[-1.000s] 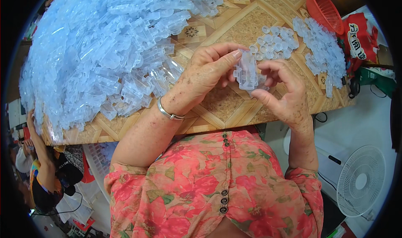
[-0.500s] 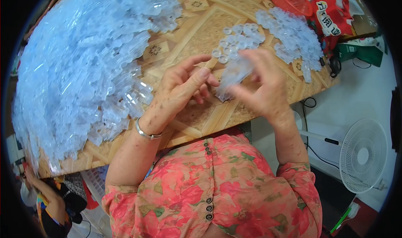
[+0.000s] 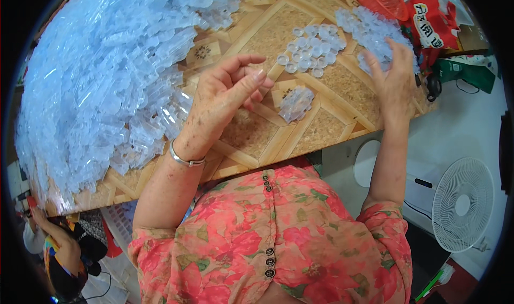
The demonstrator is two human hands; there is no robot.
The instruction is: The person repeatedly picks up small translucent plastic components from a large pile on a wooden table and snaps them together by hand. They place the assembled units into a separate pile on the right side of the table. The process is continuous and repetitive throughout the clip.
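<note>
My left hand (image 3: 227,90) hovers over the table, fingers loosely curled and apart, with nothing visible in it. My right hand (image 3: 395,82) reaches to the right-hand pile of small clear plastic pieces (image 3: 364,23), thumb and fingers spread; nothing shows between them. Between my hands lies a small heap of clear plastic pieces (image 3: 296,105), flat on the tabletop. Beyond it sits a cluster of round clear caps or discs (image 3: 317,50). A large mound of clear plastic parts (image 3: 101,90) covers the table's left side, beside my left forearm.
The patterned wooden table (image 3: 262,135) has a curved near edge close to my body. A red plastic basket (image 3: 383,1), a red bag (image 3: 431,20) and black scissors handles (image 3: 432,87) are at the right. A white fan (image 3: 461,205) stands right. Another person's arm (image 3: 56,234) shows lower left.
My right hand has moved right, from beside the left hand to the right-hand pile. The clear plastic it was handling now lies as a small heap on the table. My left hand barely moved.
</note>
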